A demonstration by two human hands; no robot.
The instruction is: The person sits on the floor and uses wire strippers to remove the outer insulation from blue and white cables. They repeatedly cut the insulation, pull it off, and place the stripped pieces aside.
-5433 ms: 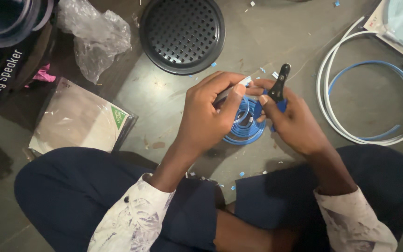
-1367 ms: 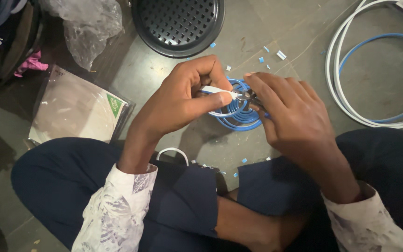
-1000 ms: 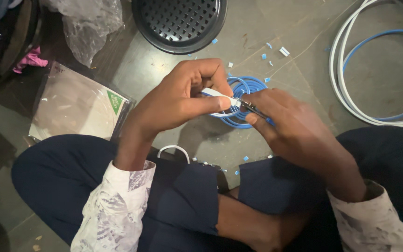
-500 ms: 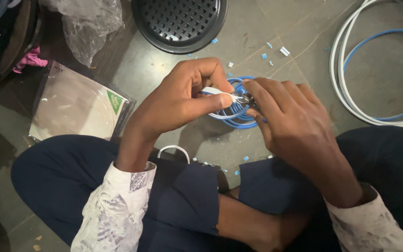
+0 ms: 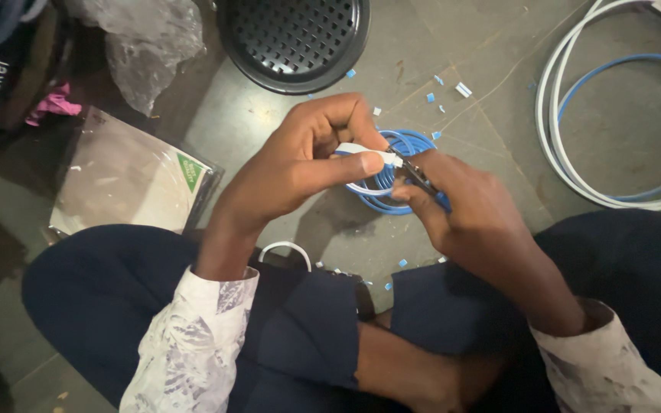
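My left hand [image 5: 300, 164] pinches the end of a white cable [image 5: 361, 150] between thumb and fingers. My right hand [image 5: 468, 210] grips a small cutting tool with blue handles [image 5: 422, 182], its dark jaws set at the tip of that cable. Both hands hover over a small coil of blue cable [image 5: 399, 164] lying on the grey floor. I sit cross-legged in dark trousers, and a loop of white cable [image 5: 284, 248] shows at my lap.
A round black speaker grille [image 5: 292, 38] lies ahead. A crumpled clear plastic bag [image 5: 147, 42] and a flat clear packet [image 5: 128, 176] lie to the left. Large loops of white and blue cable [image 5: 575, 115] lie at right. Small blue and white offcuts [image 5: 445, 88] dot the floor.
Over the last second the hands stay together above the blue coil; the tool's jaws have shifted slightly on the white cable's tip. Earlier the tool was held upright, away from the cable.
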